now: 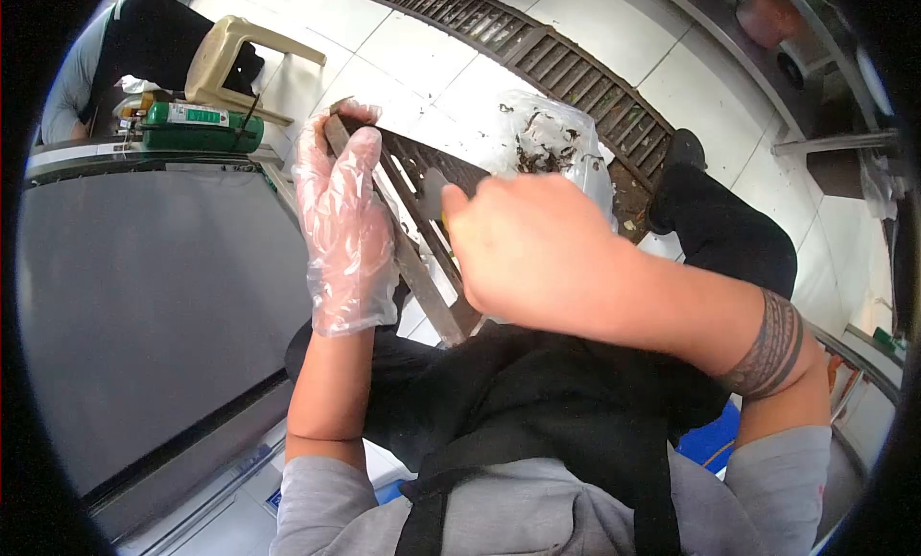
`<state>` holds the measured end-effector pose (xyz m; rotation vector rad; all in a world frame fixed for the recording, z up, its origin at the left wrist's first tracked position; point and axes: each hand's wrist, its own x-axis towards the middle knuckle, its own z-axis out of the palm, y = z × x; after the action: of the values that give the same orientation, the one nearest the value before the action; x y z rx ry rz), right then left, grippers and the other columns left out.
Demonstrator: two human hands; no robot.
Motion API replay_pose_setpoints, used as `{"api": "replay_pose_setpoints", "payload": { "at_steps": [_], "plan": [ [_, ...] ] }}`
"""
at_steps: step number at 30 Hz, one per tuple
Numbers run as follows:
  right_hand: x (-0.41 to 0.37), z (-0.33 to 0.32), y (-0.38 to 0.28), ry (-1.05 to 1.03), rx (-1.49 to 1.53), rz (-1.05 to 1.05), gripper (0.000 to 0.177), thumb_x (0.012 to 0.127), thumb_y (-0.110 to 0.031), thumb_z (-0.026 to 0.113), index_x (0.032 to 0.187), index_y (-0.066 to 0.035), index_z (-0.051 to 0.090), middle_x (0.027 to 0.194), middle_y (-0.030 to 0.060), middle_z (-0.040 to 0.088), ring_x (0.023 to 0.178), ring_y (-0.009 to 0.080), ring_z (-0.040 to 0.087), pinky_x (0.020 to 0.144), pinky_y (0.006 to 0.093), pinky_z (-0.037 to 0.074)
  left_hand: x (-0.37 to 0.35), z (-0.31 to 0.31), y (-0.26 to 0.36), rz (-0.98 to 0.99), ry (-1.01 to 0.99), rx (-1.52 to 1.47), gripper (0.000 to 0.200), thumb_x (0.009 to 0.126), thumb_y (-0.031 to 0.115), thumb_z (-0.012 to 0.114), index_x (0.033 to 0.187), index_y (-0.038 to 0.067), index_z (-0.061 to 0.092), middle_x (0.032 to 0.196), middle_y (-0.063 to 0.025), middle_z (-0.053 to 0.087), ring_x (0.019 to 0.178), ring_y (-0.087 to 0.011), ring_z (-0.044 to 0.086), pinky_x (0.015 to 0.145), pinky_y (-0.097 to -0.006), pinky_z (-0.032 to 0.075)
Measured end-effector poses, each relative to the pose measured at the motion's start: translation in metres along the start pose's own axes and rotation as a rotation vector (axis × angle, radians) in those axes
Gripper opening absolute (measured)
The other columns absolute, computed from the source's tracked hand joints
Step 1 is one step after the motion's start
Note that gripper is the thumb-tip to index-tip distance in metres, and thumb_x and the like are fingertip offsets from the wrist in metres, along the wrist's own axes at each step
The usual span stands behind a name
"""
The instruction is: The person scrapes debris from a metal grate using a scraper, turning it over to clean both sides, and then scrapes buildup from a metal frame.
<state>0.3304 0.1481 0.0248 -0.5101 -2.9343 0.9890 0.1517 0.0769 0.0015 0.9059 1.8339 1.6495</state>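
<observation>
My left hand (341, 201), in a clear plastic glove, is closed on the upper end of a dirty metal drain grate (419, 259). The grate is tilted up in front of my lap, with dark grime on its bars. My bare right hand (537, 239) is closed round a small scraper (434, 193). Its flat grey blade lies against or very near the grate's bars, and a bit of yellow shows by my thumb; the rest of its handle is hidden in my fist. Just beyond the grate is a clear plastic bag (597, 167) with dark scraps in it.
A slatted floor drain (556, 62) runs across white tiles (422, 57). To the left are a grey-topped unit (153, 307), a green bottle (201, 124) lying on its side, a beige stool (230, 57) and another person's sleeve (72, 86). Steel equipment (835, 145) stands at right.
</observation>
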Motion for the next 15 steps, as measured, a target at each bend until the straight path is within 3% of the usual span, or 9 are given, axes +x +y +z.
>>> {"api": "replay_pose_setpoints", "payload": {
  "at_steps": [3,7,11,14,15],
  "plan": [
    [-0.025,0.009,-0.007,0.115,-0.016,-0.044,0.035,0.085,-0.014,0.061,0.108,0.012,0.067,0.075,0.0238,0.069,0.066,0.0401,0.072,0.058,0.0500,0.057,0.002,0.000,-0.003,0.068,0.040,-0.011,0.028,0.099,0.012,0.062,0.126,0.003,0.063,0.113,-0.0057,0.066,0.099,-0.0114,0.059,0.091,-0.0261,0.048],
    [0.018,0.002,0.012,0.108,-0.018,-0.011,0.030,0.085,-0.015,0.061,0.104,0.008,0.067,0.075,0.0228,0.069,0.068,0.0404,0.073,0.060,0.0495,0.059,-0.008,0.012,0.009,0.016,-0.004,0.054,0.028,0.100,0.012,0.061,0.127,0.003,0.063,0.115,-0.0065,0.065,0.101,-0.0116,0.058,0.094,-0.0266,0.047],
    [-0.016,0.009,-0.003,0.130,-0.062,-0.066,0.027,0.088,-0.014,0.060,0.104,0.007,0.067,0.071,0.0216,0.069,0.068,0.0394,0.073,0.060,0.0506,0.059,-0.001,0.004,0.006,0.039,0.009,0.003,0.028,0.100,0.013,0.061,0.126,0.001,0.063,0.117,-0.0073,0.065,0.106,-0.0122,0.059,0.098,-0.0275,0.046],
    [0.017,0.013,0.010,0.151,-0.040,-0.005,0.029,0.087,-0.016,0.062,0.104,0.006,0.067,0.072,0.0214,0.070,0.068,0.0390,0.074,0.062,0.0501,0.060,-0.006,0.012,0.007,0.021,-0.010,-0.002,0.028,0.100,0.013,0.062,0.125,0.001,0.063,0.118,-0.0084,0.065,0.107,-0.0135,0.059,0.100,-0.0290,0.046],
    [0.031,0.004,0.011,0.073,-0.024,0.015,0.029,0.085,-0.017,0.063,0.103,0.006,0.067,0.073,0.0223,0.071,0.069,0.0391,0.074,0.063,0.0492,0.061,-0.006,0.014,0.009,0.033,-0.023,0.034,0.025,0.100,0.010,0.061,0.124,0.002,0.062,0.116,-0.0061,0.063,0.105,-0.0123,0.056,0.098,-0.0287,0.045]
  ]
}}
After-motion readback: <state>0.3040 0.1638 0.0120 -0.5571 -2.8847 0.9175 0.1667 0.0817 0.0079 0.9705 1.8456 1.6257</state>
